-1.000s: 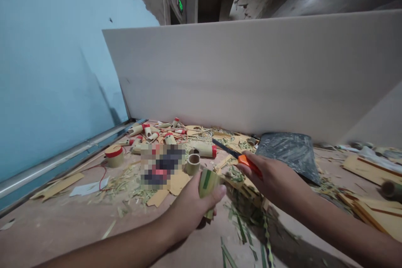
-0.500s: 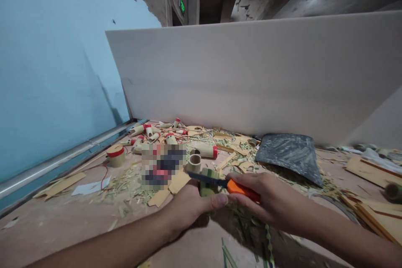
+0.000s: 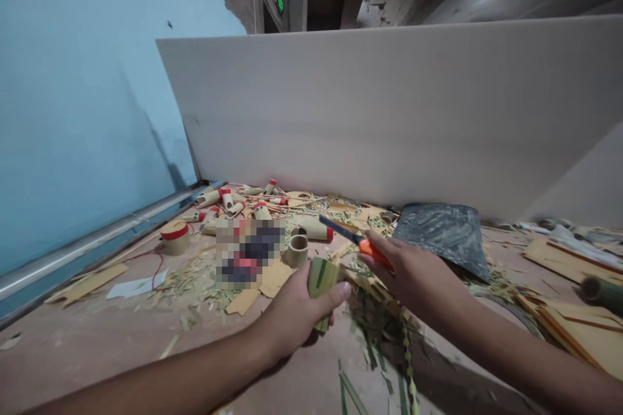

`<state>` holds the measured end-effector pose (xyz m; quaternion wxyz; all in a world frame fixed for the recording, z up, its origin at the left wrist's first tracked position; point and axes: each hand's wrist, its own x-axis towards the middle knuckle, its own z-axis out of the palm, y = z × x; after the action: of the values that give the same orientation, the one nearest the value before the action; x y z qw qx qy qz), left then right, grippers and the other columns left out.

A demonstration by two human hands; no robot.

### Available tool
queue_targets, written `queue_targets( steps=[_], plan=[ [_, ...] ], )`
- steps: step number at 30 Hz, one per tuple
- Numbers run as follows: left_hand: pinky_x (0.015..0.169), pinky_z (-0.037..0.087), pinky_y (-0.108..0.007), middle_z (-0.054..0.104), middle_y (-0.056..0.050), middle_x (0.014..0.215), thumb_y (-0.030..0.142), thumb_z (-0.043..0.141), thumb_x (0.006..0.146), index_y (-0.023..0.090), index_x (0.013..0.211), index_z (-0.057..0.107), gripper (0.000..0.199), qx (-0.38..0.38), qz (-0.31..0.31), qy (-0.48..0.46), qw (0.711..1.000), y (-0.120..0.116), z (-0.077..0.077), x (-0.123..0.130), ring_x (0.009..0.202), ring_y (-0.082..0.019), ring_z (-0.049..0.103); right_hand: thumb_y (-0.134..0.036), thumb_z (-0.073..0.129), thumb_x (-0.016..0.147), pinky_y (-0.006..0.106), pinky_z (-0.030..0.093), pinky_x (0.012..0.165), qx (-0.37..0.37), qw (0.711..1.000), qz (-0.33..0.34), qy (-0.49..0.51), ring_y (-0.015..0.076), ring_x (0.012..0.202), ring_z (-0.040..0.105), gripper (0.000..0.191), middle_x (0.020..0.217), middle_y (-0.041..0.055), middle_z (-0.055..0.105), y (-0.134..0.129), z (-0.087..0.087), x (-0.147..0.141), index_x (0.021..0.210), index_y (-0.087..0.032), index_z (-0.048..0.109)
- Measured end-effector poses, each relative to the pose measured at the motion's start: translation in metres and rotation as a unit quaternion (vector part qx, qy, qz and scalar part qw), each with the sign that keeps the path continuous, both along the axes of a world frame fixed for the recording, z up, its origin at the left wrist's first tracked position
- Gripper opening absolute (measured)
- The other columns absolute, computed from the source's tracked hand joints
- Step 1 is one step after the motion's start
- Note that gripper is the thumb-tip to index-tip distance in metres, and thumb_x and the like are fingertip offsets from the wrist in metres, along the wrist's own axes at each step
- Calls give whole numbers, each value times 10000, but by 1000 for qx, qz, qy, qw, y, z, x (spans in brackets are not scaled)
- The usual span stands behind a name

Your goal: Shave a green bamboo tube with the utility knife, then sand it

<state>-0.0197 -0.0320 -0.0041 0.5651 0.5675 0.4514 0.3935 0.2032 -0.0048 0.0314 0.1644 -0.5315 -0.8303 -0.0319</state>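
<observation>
My left hand (image 3: 296,308) is closed round a short piece of bamboo (image 3: 322,275), partly green and partly pared to pale yellow, with the thumb lying across its near side. In my right hand (image 3: 406,272) is a knife (image 3: 343,231) with an orange handle and a dark blade. The blade points up and to the left, apart from the bamboo. Just beyond my left hand stands a hollow bamboo ring (image 3: 297,251). A longer bamboo tube (image 3: 316,229) with a red end lies behind it.
Green and pale shavings (image 3: 370,331) litter the surface. At the back left are several red-capped bamboo pieces (image 3: 226,199) and a round red-rimmed one (image 3: 174,238). A dark bent sheet (image 3: 438,238) lies right of centre, yellowish boards (image 3: 579,331) farther right. A white panel (image 3: 389,123) stands behind.
The knife has lifted off the bamboo piece and its tip has swung up and away. My left hand still grips the bamboo, now tilted and more exposed.
</observation>
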Motion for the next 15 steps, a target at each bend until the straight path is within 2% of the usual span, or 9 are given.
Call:
queue_targets(
  steps=[3,5,8,10,13,15],
  plan=[
    [601,407,-236,602,31,797,753,842,708,190,1078,568,728,-9,-32,-16,999,3,1,-3,679,-134,540,-433,449,1089,304,420,631,5,999,26,23,241,720,708,358,907,109,776,4,13,7,1185,-181,683],
    [662,431,-246,644,-3,888,751,886,647,181,1130,584,806,-12,-52,-24,998,4,2,-8,754,-149,564,-469,476,1086,279,417,625,-15,996,74,36,190,657,645,332,800,45,730,1,20,8,1069,-210,683],
    [752,445,-269,689,-58,1010,715,911,647,171,1192,628,820,-18,-88,-31,996,6,1,-14,866,-182,590,-466,507,1084,270,386,605,-68,984,161,47,156,615,543,325,737,6,647,-5,22,6,931,-216,648],
    [739,438,-278,688,-61,974,723,916,628,164,1120,674,782,-20,-98,-33,994,7,2,-17,854,-192,585,-437,531,1078,274,369,609,-95,976,190,49,150,628,511,307,750,3,628,-7,21,3,905,-208,639],
    [722,436,-284,664,-43,872,740,916,603,161,952,713,706,-11,-88,-44,995,6,4,-16,805,-188,564,-420,548,1075,271,343,602,-126,970,197,62,137,621,473,296,734,-18,596,-8,17,1,894,-204,636],
    [731,445,-288,658,-35,834,741,920,590,163,909,726,689,-9,-80,-53,995,5,5,-14,793,-187,560,-424,542,1081,263,333,593,-144,965,205,79,128,613,446,309,715,-37,560,-9,16,-1,874,-207,617]
  ],
)
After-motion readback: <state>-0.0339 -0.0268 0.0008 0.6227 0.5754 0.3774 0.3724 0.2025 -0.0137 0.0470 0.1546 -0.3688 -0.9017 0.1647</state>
